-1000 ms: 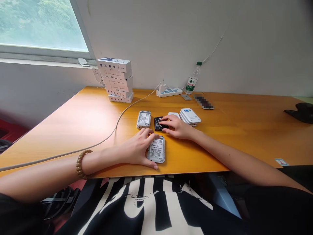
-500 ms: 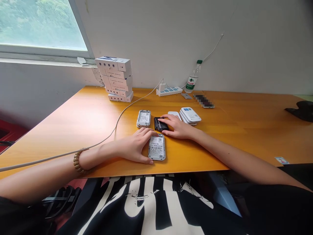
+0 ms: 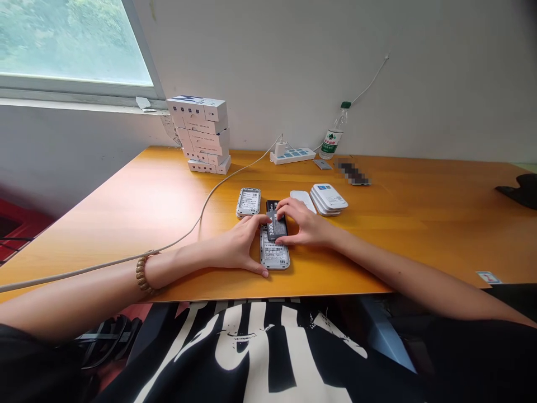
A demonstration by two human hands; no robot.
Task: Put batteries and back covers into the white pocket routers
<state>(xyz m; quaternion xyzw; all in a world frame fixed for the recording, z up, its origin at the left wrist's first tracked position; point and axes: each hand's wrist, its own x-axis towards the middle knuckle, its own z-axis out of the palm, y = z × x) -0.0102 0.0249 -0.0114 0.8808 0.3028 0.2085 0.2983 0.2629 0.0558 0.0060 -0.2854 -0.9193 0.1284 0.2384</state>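
Observation:
An open-backed white device (image 3: 275, 256) lies near the front edge of the wooden table (image 3: 146, 207). My left hand (image 3: 237, 249) grips its left side, thumb by the near corner and fingers at the far end. My right hand (image 3: 305, 224) holds a black battery (image 3: 276, 224) by its edges, over the far end of that device. A second open-backed device (image 3: 248, 202) lies just beyond, left of the battery. A white back cover (image 3: 302, 200) lies behind my right hand.
A small stack of white devices (image 3: 329, 198) sits right of the cover. Stacked white boxes (image 3: 203, 134) stand by the wall, with a power strip (image 3: 292, 155), a water bottle (image 3: 334, 133) and a white cable (image 3: 184, 235). A dark object (image 3: 520, 189) lies far right.
My right hand has picked the black battery off the table and brought it toward me, over the device my left hand holds. The left hand has stayed on that device.

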